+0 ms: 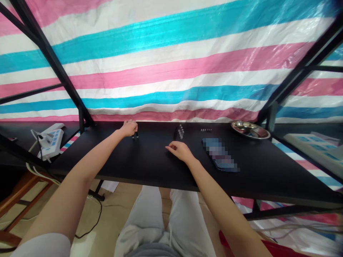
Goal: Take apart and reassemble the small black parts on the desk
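My left hand (129,128) is at the far side of the black table, left of the middle. Its fingers are curled down over small dark stick-like pieces with pale bands (137,135); what the fingers hold is mostly hidden. Near the middle, my right hand (181,151) lies low over the tabletop, loosely bent, thumb and forefinger apart, with nothing seen between them. Just beyond it stands a cluster of small clear or whitish pieces (181,132), with a dark narrow item (175,133) at its left side. Further right is a short row of tiny silvery pieces (206,130).
A phone-like flat object (219,155), its surface pixelated, lies right of my right hand. At the table's (155,164) back right sits a round steel divided plate (250,130). A white power strip (52,142) is at left. Black frame bars (53,64) and a striped sheet (171,78) bound the space.
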`<state>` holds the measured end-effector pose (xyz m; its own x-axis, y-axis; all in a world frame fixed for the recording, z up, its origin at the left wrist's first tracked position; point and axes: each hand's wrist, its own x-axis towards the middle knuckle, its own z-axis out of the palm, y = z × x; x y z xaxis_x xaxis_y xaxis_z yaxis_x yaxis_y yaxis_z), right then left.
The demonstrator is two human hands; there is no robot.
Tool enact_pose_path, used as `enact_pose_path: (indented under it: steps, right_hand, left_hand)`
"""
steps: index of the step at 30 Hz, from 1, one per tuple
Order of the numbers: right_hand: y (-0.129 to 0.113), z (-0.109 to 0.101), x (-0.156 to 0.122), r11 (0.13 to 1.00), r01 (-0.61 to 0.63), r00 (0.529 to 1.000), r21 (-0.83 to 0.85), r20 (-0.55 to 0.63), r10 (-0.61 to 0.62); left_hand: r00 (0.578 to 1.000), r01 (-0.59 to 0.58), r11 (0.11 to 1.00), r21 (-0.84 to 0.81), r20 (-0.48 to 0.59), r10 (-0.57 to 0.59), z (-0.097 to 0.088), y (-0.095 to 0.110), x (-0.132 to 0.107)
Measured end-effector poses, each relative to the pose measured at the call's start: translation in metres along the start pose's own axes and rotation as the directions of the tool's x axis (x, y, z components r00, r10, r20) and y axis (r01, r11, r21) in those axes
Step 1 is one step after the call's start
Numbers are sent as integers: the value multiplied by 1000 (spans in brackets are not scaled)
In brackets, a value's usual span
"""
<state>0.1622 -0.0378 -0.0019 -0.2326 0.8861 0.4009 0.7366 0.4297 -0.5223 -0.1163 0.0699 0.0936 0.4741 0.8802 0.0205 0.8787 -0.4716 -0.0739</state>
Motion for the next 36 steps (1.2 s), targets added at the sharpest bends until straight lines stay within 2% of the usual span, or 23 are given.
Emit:
enact_pose_path:
  steps: [10, 19, 22, 24, 27, 29, 31, 33, 36]
  right_hand:
    - [0, -1, 0, 1000, -19, 1000, 22, -4, 19]
    - [0, -9, -1, 998, -53, 997, 21, -56, 54]
    - [2, -14, -1, 994, -109, 988, -25, -117, 105]
    - [4, -16, -1, 976, -200, 965, -89, -193, 180]
    - [8, -19, 0, 915, -363, 911, -178, -273, 309]
    - [11, -19, 0, 872, -437, 886, -222, -273, 374]
    - [13, -18, 0, 845, -471, 875, -256, -255, 411]
    - [15, -16, -1, 833, -479, 873, -275, -246, 421]
    - [18, -12, -2, 835, -469, 879, -287, -247, 409]
  left_hand:
    - [1000, 12, 1000, 9, 25, -12, -3, -1, -1]
    - [1000, 9, 1000, 14, 25, -10, -5, 0, -3]
    - [1000, 20, 1000, 2, 5, -20, -9, 1, -5]
    - [998, 9, 1000, -15, -56, -10, -14, 6, -7]
    - [980, -76, 996, -54, -188, 65, -19, 24, -12]
    - [958, -189, 978, -82, -235, 165, -18, 44, -17]
    - [934, -307, 947, -94, -220, 281, -12, 69, -22]
    - [917, -372, 923, -99, -190, 350, -1, 94, -26]
    - [915, -387, 914, -121, -172, 364, 18, 128, -24]
